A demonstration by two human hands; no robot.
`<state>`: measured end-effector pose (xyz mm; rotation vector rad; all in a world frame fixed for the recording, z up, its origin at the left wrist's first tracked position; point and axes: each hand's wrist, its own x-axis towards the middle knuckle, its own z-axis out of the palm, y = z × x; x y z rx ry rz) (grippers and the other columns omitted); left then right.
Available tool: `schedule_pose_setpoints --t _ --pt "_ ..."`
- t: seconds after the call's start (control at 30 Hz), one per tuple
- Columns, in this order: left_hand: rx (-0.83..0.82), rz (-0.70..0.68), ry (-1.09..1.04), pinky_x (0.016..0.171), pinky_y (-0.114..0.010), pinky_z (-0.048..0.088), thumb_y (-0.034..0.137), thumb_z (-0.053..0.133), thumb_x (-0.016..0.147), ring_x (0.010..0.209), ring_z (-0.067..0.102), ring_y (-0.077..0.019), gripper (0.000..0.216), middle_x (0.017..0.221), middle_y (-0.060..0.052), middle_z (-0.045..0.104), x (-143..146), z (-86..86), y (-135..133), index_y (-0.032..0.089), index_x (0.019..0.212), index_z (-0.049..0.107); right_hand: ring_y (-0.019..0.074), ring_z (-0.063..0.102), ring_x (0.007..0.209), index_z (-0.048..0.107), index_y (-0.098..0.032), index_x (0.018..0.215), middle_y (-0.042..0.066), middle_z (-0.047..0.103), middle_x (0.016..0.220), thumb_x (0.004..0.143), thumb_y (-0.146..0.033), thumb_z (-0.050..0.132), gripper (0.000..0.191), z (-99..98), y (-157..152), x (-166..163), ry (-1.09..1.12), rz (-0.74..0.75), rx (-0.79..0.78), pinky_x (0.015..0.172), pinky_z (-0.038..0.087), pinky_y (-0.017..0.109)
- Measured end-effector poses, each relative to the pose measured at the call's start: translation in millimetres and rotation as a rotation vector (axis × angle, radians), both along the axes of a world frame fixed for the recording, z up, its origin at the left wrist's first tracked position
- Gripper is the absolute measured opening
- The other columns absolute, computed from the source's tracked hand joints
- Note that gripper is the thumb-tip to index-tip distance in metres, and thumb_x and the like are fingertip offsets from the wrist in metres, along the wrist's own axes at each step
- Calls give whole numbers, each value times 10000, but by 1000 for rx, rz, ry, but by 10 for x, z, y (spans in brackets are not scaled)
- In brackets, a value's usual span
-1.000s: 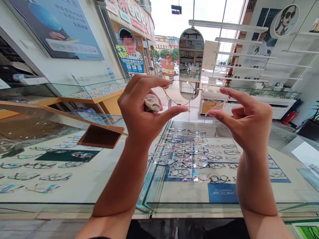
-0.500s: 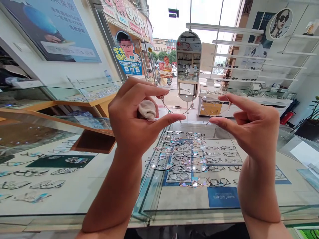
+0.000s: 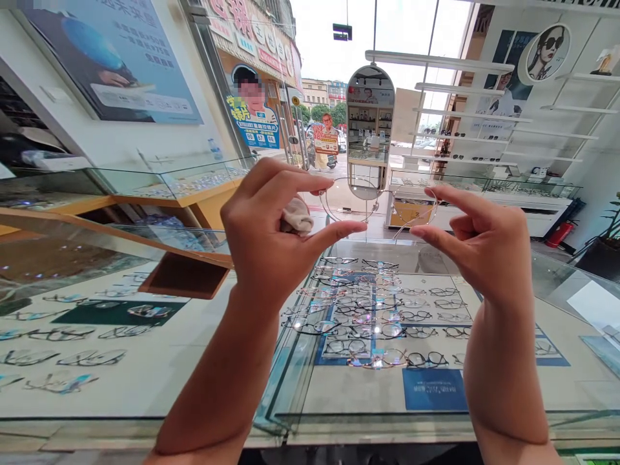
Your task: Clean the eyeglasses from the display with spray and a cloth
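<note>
Left hand (image 3: 259, 236) pinching glasses (image 3: 376, 206), clasping cloth (image 3: 297, 217) (crumpled); right hand (image 3: 494, 242) pinching their other side

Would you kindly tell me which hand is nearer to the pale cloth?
The left hand: the cloth is tucked inside it. The right hand is apart, at the other end of the glasses.

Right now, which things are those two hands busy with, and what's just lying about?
Busy:
- left hand and right hand
- thin-rimmed glasses, held up between them
- crumpled pale cloth, in the left hand

Just about:
- other glasses, in rows
- blue card
- oval mirror
</note>
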<state>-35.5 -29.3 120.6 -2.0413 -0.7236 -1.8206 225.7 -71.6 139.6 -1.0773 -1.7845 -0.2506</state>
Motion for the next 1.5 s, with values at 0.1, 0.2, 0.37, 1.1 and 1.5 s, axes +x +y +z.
schedule_pose_setpoints --t 0.1,0.2,0.37,1.1,1.5 --pt "13 -4 0 803 -416 555 623 857 786 893 668 -240 452 986 -17 681 10 -1 -7 334 1115 749 111 261 549 820 -235 1223 -90 349 557 855 -533 830 473 2 -15 0 -28 -44 26 579 326 315" --pt "14 12 -2 794 -417 557 602 860 796 875 666 -232 432 985 -7 679 24 -7 -10 349 1127 745 112 271 545 825 -243 1222 -86 356 549 865 -564 810 481 -3 -30 -7 -43 -79 54 575 325 312" --pt "8 32 6 775 -413 564 589 864 800 827 653 -215 432 958 0 657 36 -16 -4 341 1130 737 116 308 536 824 -235 1227 -77 390 540 882 -580 785 489 1 -41 -6 -73 -109 52 576 328 315" --pt "-5 27 46 951 -446 571 639 849 784 951 645 -240 477 967 -15 642 -2 -79 166 311 1106 724 132 459 551 791 -216 1290 -37 546 575 915 -569 743 517 49 16 23 -183 -154 -54 607 332 315" --pt "6 52 20 809 -397 560 636 893 730 901 622 -230 507 961 -15 638 60 -114 309 325 1094 727 120 444 547 787 -231 1299 -29 597 596 887 -487 789 484 17 177 -12 -212 -222 -114 617 333 297"
